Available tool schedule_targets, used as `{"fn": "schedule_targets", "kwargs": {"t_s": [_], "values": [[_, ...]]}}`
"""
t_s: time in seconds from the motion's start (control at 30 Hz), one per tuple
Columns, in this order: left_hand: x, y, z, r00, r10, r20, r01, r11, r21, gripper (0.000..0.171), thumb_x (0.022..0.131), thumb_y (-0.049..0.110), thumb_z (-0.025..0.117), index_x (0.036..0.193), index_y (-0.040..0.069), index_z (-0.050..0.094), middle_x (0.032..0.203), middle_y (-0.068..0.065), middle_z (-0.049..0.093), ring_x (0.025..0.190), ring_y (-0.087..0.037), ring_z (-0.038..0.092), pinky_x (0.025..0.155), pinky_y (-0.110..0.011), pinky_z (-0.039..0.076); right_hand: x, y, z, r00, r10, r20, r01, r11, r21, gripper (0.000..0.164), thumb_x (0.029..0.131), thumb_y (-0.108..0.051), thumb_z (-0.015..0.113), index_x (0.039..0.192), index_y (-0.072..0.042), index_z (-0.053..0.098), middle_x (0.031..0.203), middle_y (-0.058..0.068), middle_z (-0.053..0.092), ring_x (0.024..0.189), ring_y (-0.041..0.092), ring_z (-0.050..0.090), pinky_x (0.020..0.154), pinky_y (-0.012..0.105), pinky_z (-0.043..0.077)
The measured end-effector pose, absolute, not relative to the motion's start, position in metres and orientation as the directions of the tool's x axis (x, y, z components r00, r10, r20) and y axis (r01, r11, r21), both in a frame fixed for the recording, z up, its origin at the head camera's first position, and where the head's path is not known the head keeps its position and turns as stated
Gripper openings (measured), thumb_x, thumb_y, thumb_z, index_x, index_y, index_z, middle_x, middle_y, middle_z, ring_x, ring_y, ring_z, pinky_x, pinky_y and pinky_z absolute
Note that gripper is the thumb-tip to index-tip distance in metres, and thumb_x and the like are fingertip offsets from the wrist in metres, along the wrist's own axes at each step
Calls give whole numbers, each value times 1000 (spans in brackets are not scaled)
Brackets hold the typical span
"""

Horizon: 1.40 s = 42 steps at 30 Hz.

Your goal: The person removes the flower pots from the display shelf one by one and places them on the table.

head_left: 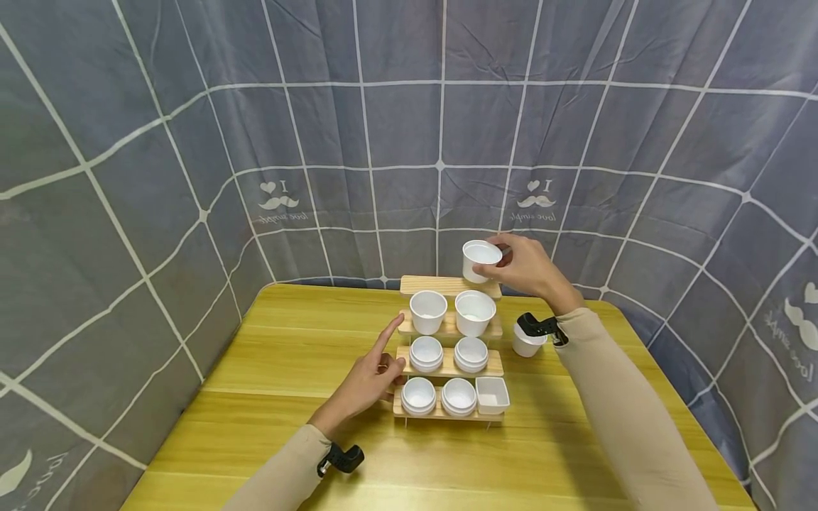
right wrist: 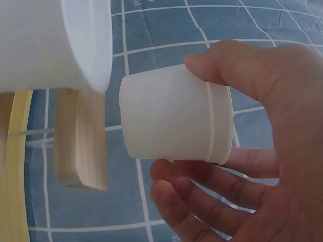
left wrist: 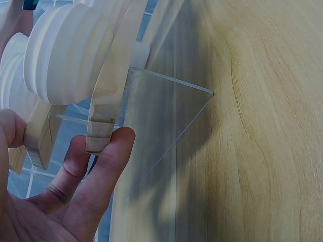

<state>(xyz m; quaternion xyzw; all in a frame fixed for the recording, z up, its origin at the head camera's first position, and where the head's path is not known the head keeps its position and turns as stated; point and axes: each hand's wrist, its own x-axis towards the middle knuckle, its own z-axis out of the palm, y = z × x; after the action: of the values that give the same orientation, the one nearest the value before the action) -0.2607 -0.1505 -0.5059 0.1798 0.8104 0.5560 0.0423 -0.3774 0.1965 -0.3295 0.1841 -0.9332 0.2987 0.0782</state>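
Right hand [head_left: 525, 266], partly closed, pinches a white cup [head_left: 473, 265]; left hand [head_left: 366, 381], forefinger extended, grips the tiered stand [head_left: 424, 286] immediately to its right.

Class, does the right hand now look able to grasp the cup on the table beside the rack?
Probably not: the right hand holds another cup near the rack's top board; setting that down would likely free it for the cup on the table.
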Motion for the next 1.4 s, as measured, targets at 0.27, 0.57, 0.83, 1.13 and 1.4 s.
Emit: {"fn": "schedule_targets", "kwargs": {"t_s": [0.27, 0.57, 0.83, 1.13, 1.4], "values": [[-259, -151, -505, -934, 337, 123, 233, 310, 922, 82, 120, 25, 64, 184, 54, 23, 96, -19, 78, 91, -25, 77, 67, -46, 75, -375, 201, -331, -923, -290, 252, -382, 758, -528, 77, 103, -48, 88, 160, -1, 66, 138, 25, 79, 119, 41, 80, 99, 56, 68], [-260, -150, -506, -935, 336, 115, 223, 304, 926, 82, 120, 25, 64, 184, 56, 22, 96, -19, 78, 91, -24, 77, 68, -46, 75, -372, 209, -333, -927, -286, 243, -374, 768, -520, 78, 105, -48, 86, 164, -1, 64, 138, 26, 78, 120, 43, 79, 95, 52, 68], [-261, -150, -506, -936, 333, 114, 222, 309, 925, 82, 120, 28, 65, 183, 57, 23, 95, -18, 77, 90, -24, 78, 68, -46, 75, -368, 216, -332, -930, -281, 238, -366, 776, -513, 80, 105, -50, 85, 164, 0, 63, 139, 27, 78, 120, 42, 79, 95, 56, 69], [-261, -150, -507, -936, 332, 120, 229, 312, 922, 82, 120, 27, 65, 184, 56, 22, 96, -18, 79, 89, -24, 78, 66, -45, 75, -368, 228, -335, -936, -261, 238, -349, 785, -512, 78, 105, -49, 85, 162, -1, 65, 135, 26, 80, 115, 40, 80, 82, 37, 64], [-261, -148, -508, -936, 331, 120, 224, 299, 928, 83, 120, 26, 65, 184, 55, 22, 96, -18, 79, 89, -25, 76, 66, -47, 75, -368, 241, -339, -940, -256, 224, -338, 784, -520, 76, 105, -50, 86, 160, -1, 66, 134, 25, 80, 114, 38, 79, 80, 34, 63]]}}
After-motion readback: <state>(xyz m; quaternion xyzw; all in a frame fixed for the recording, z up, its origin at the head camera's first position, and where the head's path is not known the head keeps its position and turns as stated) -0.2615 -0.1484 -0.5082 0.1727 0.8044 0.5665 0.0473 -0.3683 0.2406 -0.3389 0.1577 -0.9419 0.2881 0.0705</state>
